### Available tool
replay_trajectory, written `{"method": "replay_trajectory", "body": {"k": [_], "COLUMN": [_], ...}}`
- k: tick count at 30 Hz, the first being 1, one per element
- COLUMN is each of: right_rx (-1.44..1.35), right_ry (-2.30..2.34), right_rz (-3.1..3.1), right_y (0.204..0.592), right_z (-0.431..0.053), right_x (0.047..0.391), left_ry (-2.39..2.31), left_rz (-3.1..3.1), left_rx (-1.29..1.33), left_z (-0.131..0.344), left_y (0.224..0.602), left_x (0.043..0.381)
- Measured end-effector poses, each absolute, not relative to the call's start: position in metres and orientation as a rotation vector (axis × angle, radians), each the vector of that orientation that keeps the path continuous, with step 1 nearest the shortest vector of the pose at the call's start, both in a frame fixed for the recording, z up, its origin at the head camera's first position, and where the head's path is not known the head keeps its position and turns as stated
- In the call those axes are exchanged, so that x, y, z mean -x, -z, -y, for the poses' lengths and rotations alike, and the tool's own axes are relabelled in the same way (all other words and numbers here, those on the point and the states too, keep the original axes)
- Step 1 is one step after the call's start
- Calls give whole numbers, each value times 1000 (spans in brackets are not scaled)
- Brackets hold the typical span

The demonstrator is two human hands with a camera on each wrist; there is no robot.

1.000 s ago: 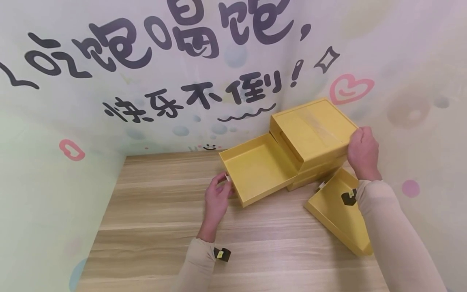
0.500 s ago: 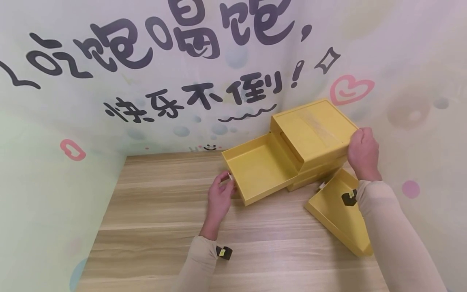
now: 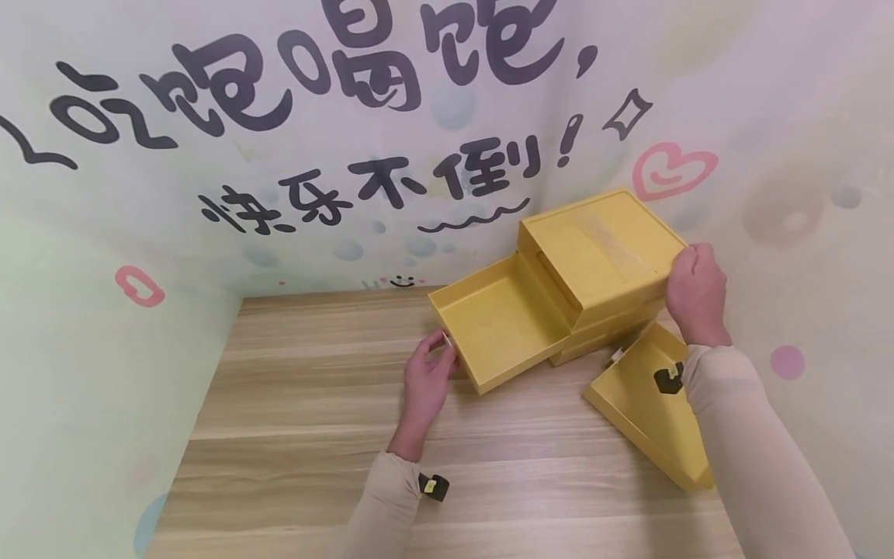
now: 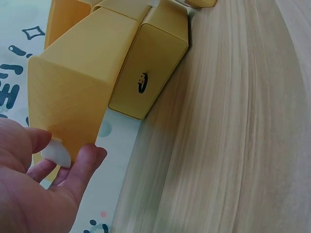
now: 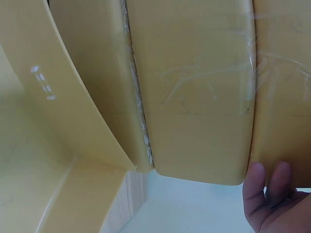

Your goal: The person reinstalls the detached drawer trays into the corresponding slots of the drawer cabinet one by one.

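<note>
A yellow drawer point(image 3: 499, 326), bare inside, sticks out to the left from the top level of a stacked yellow drawer cabinet point(image 3: 594, 244). My left hand point(image 3: 427, 380) holds the white handle point(image 4: 57, 153) on the drawer's front between thumb and fingers. My right hand point(image 3: 697, 293) grips the cabinet's right edge near the top; the right wrist view shows its fingers against the taped yellow back panel point(image 5: 199, 121). Below the pulled-out drawer, a lower drawer front point(image 4: 153, 63) with a dark ring-shaped handle sits flush in the cabinet.
A loose yellow drawer point(image 3: 639, 404) lies on the wooden table point(image 3: 293, 404) at right, partly under my right forearm, its white handle point(image 3: 615, 355) facing the cabinet. Behind the table hangs a pale printed backdrop point(image 3: 314, 256) with large dark characters, close to the cabinet's back.
My left hand and the top drawer have shifted slightly right, so the drawer sticks out a little less. My right hand, the cabinet and the loose drawer have stayed put.
</note>
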State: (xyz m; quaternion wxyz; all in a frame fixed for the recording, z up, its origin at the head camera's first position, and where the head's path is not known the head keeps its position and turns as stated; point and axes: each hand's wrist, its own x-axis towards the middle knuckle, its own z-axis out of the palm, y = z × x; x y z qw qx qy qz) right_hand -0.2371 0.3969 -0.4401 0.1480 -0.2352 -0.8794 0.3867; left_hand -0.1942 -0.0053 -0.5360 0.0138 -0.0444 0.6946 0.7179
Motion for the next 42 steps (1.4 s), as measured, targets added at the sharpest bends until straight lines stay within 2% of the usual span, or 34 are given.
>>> {"method": "replay_trajectory", "body": {"k": [21,42], "right_rx": [670,645], "right_ry": [-1128,-1116], "right_rz": [2527,2502], "right_y": [440,441], "right_z": [-398,-397], "right_x": [236,238], "left_ry": [-2232,-2221], "left_rz": [-2177,-2177], "left_rx": [185,118], "left_z": [-3,-8], "left_y": [537,538], "left_x": [200,206]}}
